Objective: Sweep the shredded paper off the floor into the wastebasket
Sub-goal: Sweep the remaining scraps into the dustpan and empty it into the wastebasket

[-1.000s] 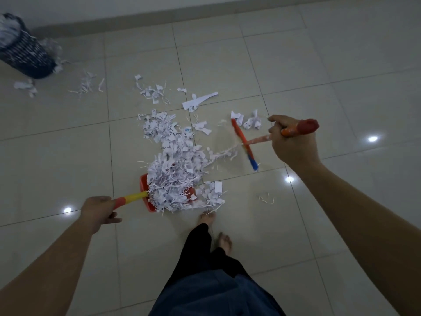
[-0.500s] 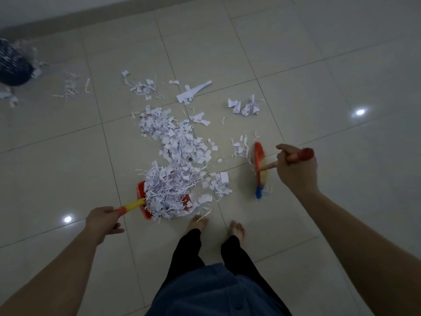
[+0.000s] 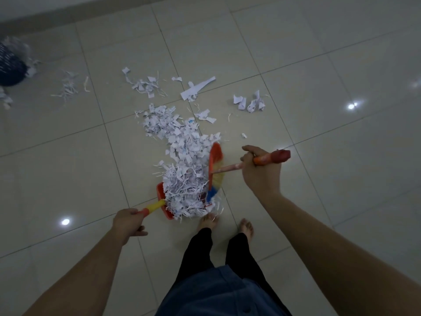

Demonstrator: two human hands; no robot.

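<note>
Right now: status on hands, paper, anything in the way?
Left hand grips dustpan handle; right hand grips broom. Shredded paper heaped on pan, more scattered beyond. Wastebasket far left. Bare foot beside pan.

Left hand (image 3: 127, 222) grips yellow handle of red dustpan (image 3: 162, 195), pan flat on tiled floor (image 3: 319, 156), heaped with shredded paper (image 3: 186, 190). Right hand (image 3: 259, 169) grips broom (image 3: 215, 172) handle; bristle head stands against right side of heap, touching it. Loose paper trails away from pan; scattered scraps (image 3: 250, 102) lie further out. Dark wastebasket (image 3: 10, 67) at floor's far left edge, shreds beside it. Bare feet (image 3: 208, 221) just beside pan.
</note>
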